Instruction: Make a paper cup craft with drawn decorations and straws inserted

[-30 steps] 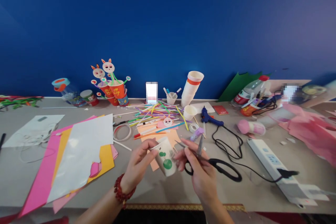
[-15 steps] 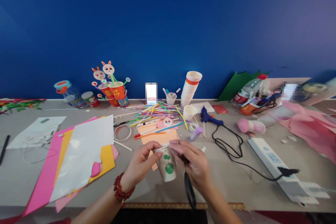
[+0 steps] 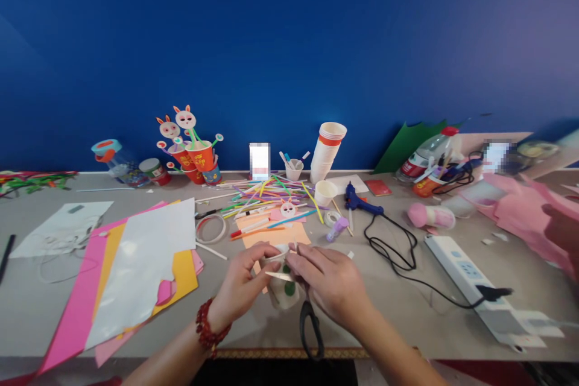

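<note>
A white paper cup (image 3: 279, 298) with green dots is upright in front of me, over the table. My left hand (image 3: 251, 274) grips it from the left, its thumb near the rim. On the cup's other side, the fingers of my right hand (image 3: 328, 277) meet the rim and hide part of it. Black-handled scissors (image 3: 311, 332) hang from my right hand, and one pale blade crosses the front of the cup. Whether the fingertips pinch anything else is hidden. Beyond the cup lies an orange paper sheet (image 3: 296, 233) with markers on it.
To the left are coloured sheets (image 3: 136, 265) and a tape roll (image 3: 211, 229). Pipe cleaners (image 3: 266, 193) and a cup stack (image 3: 326, 151) stand farther back. A blue glue gun (image 3: 362, 202) and power strip (image 3: 479, 295) are rightward. Another person's blurred hand (image 3: 563, 226) reaches over pink sheets.
My right hand has shifted slightly left against the rim. The scissors have turned, bringing a blade across the cup's front. Another person's hand has appeared at the right edge.
</note>
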A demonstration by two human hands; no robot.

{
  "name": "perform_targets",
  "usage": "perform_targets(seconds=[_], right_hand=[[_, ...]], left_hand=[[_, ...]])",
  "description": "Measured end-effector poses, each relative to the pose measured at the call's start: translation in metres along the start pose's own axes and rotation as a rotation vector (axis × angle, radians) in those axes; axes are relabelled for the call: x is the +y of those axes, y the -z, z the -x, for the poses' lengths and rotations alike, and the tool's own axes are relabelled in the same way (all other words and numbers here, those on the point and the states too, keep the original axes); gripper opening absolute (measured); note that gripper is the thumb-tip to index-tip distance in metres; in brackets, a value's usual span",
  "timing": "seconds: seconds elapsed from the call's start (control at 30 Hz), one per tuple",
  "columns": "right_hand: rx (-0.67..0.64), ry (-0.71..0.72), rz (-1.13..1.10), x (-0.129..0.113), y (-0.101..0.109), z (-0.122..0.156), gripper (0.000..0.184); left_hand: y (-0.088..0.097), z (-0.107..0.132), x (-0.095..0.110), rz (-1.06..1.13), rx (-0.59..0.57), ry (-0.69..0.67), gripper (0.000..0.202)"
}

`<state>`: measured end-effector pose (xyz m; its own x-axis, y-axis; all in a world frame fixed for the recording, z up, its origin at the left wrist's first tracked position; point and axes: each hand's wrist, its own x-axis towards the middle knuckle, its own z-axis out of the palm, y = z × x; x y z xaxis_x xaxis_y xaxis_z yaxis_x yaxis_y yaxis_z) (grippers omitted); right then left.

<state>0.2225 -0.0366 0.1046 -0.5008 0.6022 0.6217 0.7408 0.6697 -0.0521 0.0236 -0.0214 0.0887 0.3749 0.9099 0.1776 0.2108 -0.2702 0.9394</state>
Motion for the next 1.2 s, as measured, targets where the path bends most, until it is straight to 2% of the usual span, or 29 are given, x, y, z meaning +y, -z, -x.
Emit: perform_targets(seconds=[0.23,0.53,0.63,0.83,0.97,1.2], right_hand=[[-0.048,-0.028,-0.015,-0.005,0.005,-0.008,0.014],[0.100,-0.154,-0.159,-0.015,-0.002,-0.008,0.010],[0.089,-0.154,-0.155,-0.015,0.000,-0.007,0.010],[0.062,-0.146,-0.131,-0.015,0.003,-0.011,0.009],[0.128,-0.256,-0.251,-0.020,-0.002,-0.011,0.010],[0.274,-0.480,-0.546,-0.032,-0.022,-0.002,0.008]], left_hand=[[0.002,0.004,0.007,-0.139,0.012,-0.172,0.012],[-0.003,0.004,0.009,-0.156,0.124,-0.279,0.014],[-0.001,0.004,0.012,-0.202,0.100,-0.286,0.014],[0.002,0.005,0.015,-0.358,0.077,-0.395,0.024],[-0.002,0.006,0.012,-0.364,0.125,-0.403,0.024],[-0.012,0.007,0.006,-0.394,0.284,-0.456,0.025]])
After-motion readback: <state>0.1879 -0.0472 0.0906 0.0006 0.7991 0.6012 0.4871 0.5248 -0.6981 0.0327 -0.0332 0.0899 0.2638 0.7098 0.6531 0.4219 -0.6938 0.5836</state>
